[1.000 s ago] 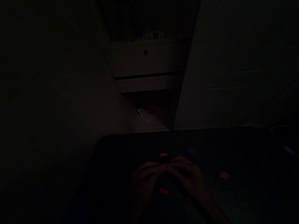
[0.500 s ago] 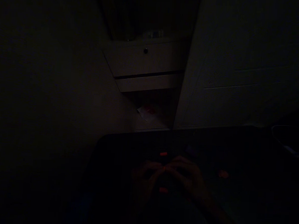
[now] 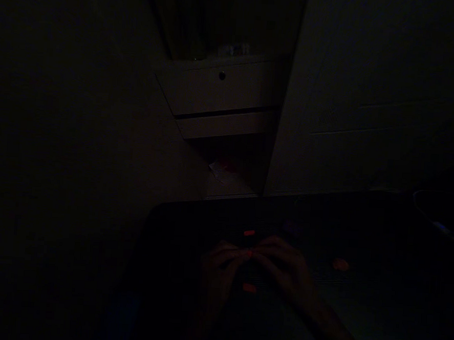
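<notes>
The scene is very dark. My left hand (image 3: 221, 264) and my right hand (image 3: 284, 266) meet fingertip to fingertip over a dark surface. Between their pinched fingers is a small orange-red piece (image 3: 250, 253), mostly covered; its kind cannot be made out. Just beyond the fingers lies a short orange-red strip (image 3: 249, 233). A similar flat orange-red block (image 3: 249, 288) rests on the nearer side, between my wrists. Off to the right of my right hand sits a rounded orange lump (image 3: 340, 264).
A dim purplish object (image 3: 290, 227) lies behind my right hand. At the far right is a thin pale curved rim or cord (image 3: 420, 205). Behind the dark tabletop (image 3: 185, 219) stands a cabinet with a drawer (image 3: 224, 93) and a lower shelf holding a white-and-red packet (image 3: 223, 171).
My fingertips have shifted very slightly around the small orange-red piece. The other pieces stay in place, and the view has moved only a little.
</notes>
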`<state>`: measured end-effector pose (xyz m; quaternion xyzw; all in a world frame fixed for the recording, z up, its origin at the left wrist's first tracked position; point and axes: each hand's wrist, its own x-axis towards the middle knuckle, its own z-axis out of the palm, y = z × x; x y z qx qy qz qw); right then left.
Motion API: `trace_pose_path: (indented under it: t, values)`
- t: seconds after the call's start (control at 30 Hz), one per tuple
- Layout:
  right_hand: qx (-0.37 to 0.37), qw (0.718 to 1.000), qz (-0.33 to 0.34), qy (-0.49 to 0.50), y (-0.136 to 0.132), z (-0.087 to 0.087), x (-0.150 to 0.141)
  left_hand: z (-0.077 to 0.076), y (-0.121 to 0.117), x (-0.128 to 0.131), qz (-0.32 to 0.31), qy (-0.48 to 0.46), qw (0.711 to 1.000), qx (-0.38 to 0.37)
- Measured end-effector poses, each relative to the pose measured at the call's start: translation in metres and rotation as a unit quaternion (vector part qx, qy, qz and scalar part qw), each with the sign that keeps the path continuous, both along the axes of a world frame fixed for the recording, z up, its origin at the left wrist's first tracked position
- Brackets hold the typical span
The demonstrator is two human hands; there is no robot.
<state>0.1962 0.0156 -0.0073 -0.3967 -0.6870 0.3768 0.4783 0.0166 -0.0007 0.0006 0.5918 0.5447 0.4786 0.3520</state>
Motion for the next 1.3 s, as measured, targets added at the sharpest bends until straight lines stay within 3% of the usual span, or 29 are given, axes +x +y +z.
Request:
trace_pose_path:
  t: [0.27, 0.4, 0.6, 0.97, 1.3]
  values:
    - [0.032, 0.999, 0.005, -0.018, -0.0023, 0.0038, 0.0003, -0.0030, -0.0023, 0.0005, 0.011, -0.002, 0.999, 0.039]
    - [0.024, 1.000, -0.004, -0.005, -0.0036, 0.0043, -0.0020, 0.0013, -0.0016, -0.0007, 0.016, -0.006, 1.000, 0.022]
    - [-0.016, 1.000, -0.014, 0.021, -0.0024, 0.0000, -0.0044, 0.0011, 0.0004, -0.0017, 0.017, -0.042, 0.998, -0.045]
    - [-0.105, 0.993, -0.026, 0.050, 0.0002, -0.0031, -0.0051, -0.0035, 0.0015, 0.0008, 0.014, -0.051, 0.996, -0.066]
    - [-0.025, 0.999, -0.021, 0.024, -0.0008, -0.0020, -0.0042, -0.0040, 0.0021, 0.0031, 0.037, -0.008, 0.999, -0.034]
